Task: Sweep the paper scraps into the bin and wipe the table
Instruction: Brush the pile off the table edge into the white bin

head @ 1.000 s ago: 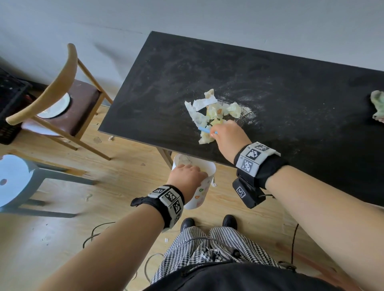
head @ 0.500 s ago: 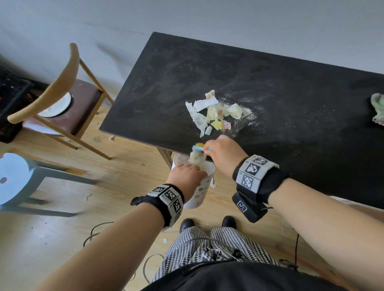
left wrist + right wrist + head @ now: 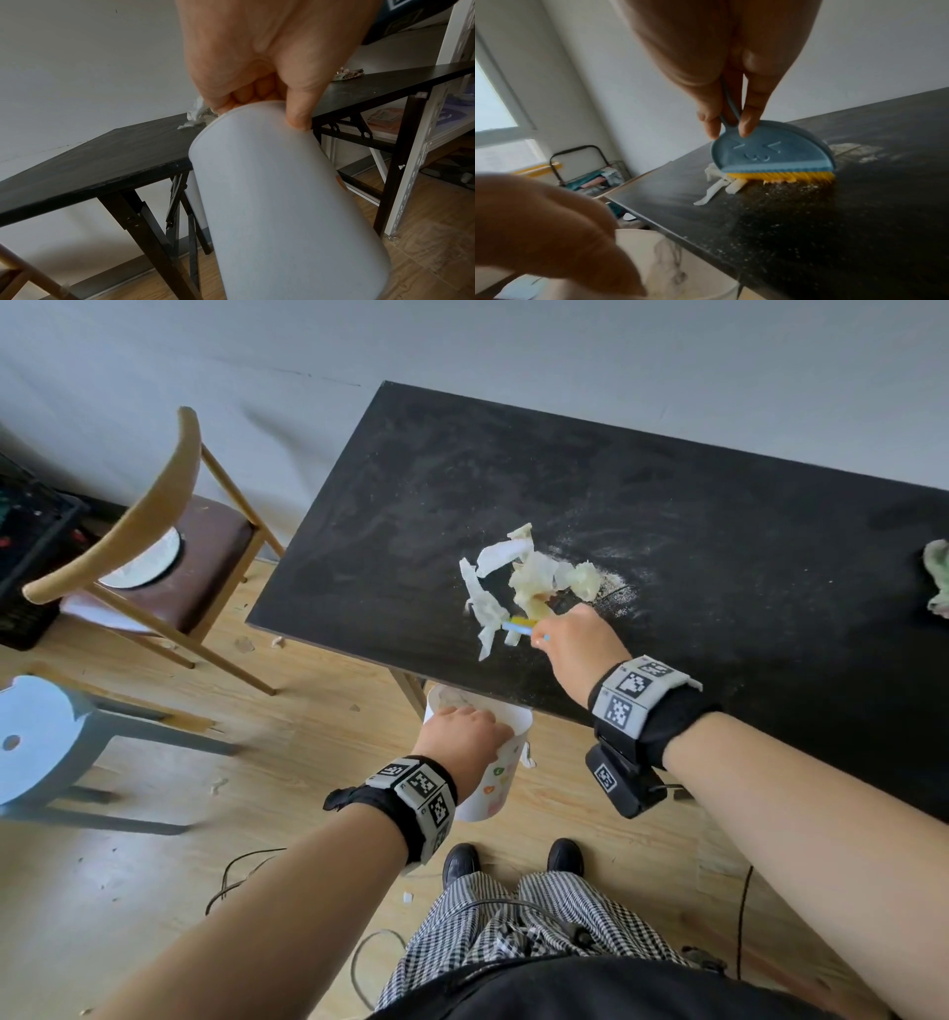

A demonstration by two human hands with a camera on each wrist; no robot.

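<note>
While pinching the thin handle of the small brush [image 3: 772, 154] between right-hand fingers [image 3: 750, 117], bristles down on paper scraps [image 3: 518, 588] just beyond the fingertips on the worktop [image 3: 719, 567]. Light, flimsy, likely to scatter; best dragged gently toward the bin [image 3: 282, 203], rim gripped by curled left-hand fingers [image 3: 298, 113].

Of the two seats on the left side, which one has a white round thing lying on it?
The wooden chair with the curved backrest and brown cushion: a white round object lies on its seat. The light blue stool nearer the person carries nothing.
</note>
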